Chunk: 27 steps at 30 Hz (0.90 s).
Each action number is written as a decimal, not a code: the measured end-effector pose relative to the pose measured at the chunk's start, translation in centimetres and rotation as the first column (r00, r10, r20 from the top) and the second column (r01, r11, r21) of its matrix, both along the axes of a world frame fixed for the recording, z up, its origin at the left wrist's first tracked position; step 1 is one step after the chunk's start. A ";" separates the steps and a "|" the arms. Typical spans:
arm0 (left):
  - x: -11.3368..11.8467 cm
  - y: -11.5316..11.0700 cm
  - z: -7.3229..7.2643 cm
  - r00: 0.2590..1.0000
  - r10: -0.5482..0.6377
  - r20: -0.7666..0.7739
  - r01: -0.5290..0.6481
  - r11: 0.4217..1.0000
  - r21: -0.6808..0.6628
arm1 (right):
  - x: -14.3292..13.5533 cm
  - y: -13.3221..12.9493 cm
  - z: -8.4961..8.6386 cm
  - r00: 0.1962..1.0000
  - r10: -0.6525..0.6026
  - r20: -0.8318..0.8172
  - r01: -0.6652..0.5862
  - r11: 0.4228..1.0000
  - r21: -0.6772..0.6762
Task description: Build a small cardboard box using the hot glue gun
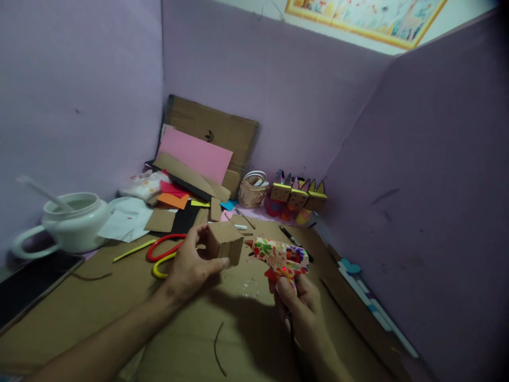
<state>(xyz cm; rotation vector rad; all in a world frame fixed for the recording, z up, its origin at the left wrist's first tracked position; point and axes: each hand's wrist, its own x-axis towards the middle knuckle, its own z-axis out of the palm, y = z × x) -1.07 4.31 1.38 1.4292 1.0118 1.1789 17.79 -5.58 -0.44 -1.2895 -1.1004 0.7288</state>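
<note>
A small cardboard box (228,241) is held up in my left hand (193,265), with the thumb along its lower front and the fingers behind its left side. My right hand (300,302) is wrapped round the handle of a glue gun (280,257) with a colourful pattern and a small red light. The gun's orange nozzle points left, close to the right side of the box; whether they touch is hard to tell. Below them lies a cardboard sheet (191,339) with whitish specks and a thin dark strand (217,347).
Red-handled (153,248) and yellow-handled scissors (157,270) lie beside my left hand. A white pot (75,223) and a dark phone-like slab (32,289) are at left. Paper scraps, a woven cup (253,191) and small eared boxes (298,196) stand behind; markers (369,302) lie right.
</note>
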 end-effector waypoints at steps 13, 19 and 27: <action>0.1 -0.2 -0.6 0.993 -0.095 0.067 0.096 0.995 -0.002 | -0.3 0.1 0.1 0.999 0.036 -0.028 -0.037 0.998 -0.047; 0.0 -0.1 -0.6 0.990 -0.100 0.097 0.099 0.995 0.018 | 0.1 0.2 -0.1 0.998 0.042 -0.056 -0.043 0.999 -0.019; -0.2 0.1 -0.5 0.994 -0.067 0.083 0.063 0.997 0.050 | 0.5 0.2 -0.1 0.994 0.054 -0.095 -0.053 0.999 0.011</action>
